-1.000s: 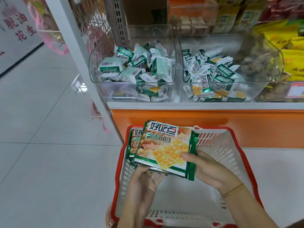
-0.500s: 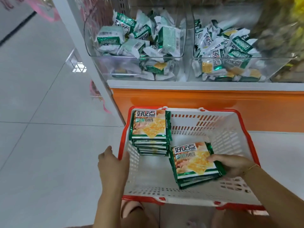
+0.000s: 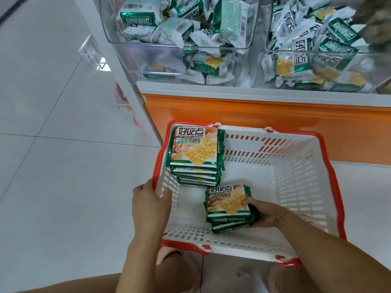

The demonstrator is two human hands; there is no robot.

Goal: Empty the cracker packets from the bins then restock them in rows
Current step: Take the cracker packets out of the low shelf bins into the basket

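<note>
— How were the hands placed at that moment?

— The left hand point(image 3: 151, 205) was at 8 o'clock of the shopping basket point(image 3: 296, 187). It gripped the red rim there, with the thumb hooked inside over the white wall and the other fingers curled on the outside. The right hand point(image 3: 264, 214) reached into the basket from 5 o'clock and wore a thin gold bracelet point(image 3: 282, 214) on the wrist. Its thumb lay on top of a short stack of cracker packets point(image 3: 228, 203), and it held this stack, a little tilted, low in the near middle of the basket.

— What was difficult to see?

— The fingers of the right hand were mostly hidden behind the stack. I could not tell if the stack touched the bottom. A tall stack of cracker packets point(image 3: 194, 149) stood in the corner at 11 o'clock, and only its top packet showed a full face. At 12 o'clock the left clear bin point(image 3: 135, 60) and the right clear bin point(image 3: 378, 70) were cut off by the upper edge. Both held small cracker packets point(image 3: 222, 22) lying in disorder.

— And the place?

— The bins sat on a white shelf with an orange front point(image 3: 254, 115). The basket was low in front of it, over a floor of pale glossy tiles point(image 3: 53, 166). The person's bare knees point(image 3: 179, 269) showed at 6 o'clock.
</note>
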